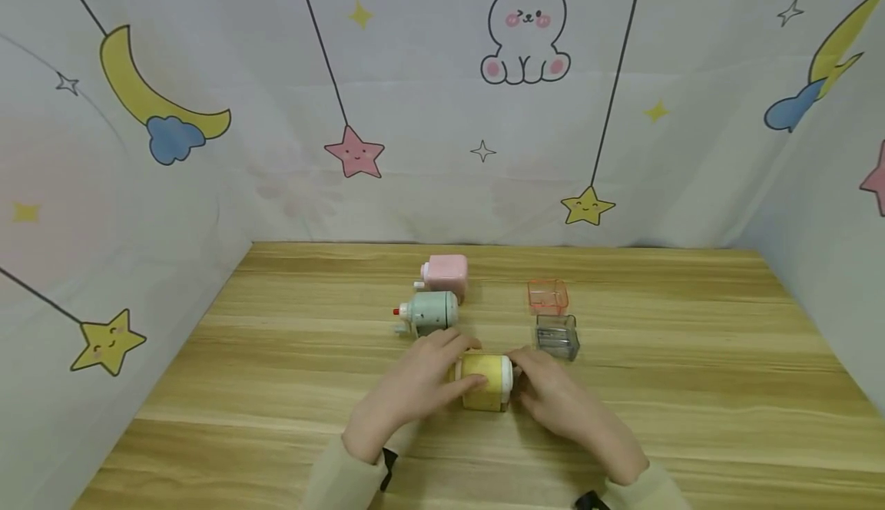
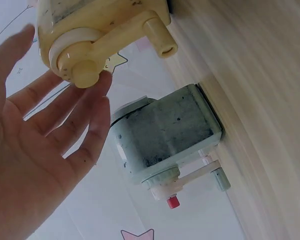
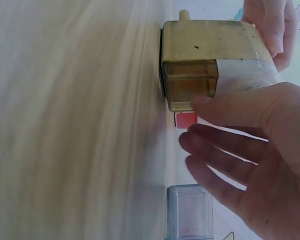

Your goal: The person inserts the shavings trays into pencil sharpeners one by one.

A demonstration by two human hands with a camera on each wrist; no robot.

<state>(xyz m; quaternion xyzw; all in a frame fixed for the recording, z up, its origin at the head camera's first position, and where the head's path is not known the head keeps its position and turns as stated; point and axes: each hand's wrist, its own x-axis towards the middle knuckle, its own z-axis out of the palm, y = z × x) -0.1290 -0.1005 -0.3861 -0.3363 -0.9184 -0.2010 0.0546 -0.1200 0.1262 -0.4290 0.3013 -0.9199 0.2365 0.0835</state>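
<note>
A yellow crank pencil sharpener (image 1: 484, 382) stands on the table, its handle toward the left. My left hand (image 1: 425, 375) holds it by the crank end, thumb and fingers on opposite sides; the left wrist view shows fingertips by the crank knob (image 2: 85, 75). At the other end, an amber see-through shavings drawer (image 3: 190, 80) sits in the sharpener body. The thumb of my right hand (image 3: 260, 145) touches this drawer's edge, while the other fingers are spread and slightly bent, holding nothing. Part of the left hand is hidden behind the sharpener in the right wrist view.
Behind the left hand stand a green pencil sharpener (image 1: 432, 310) with a red tip and a pink pencil sharpener (image 1: 447, 273). Beyond the right hand lie a grey see-through drawer (image 1: 557, 337) and an orange see-through drawer (image 1: 548, 295). A printed cloth backs the wooden table (image 1: 691, 372).
</note>
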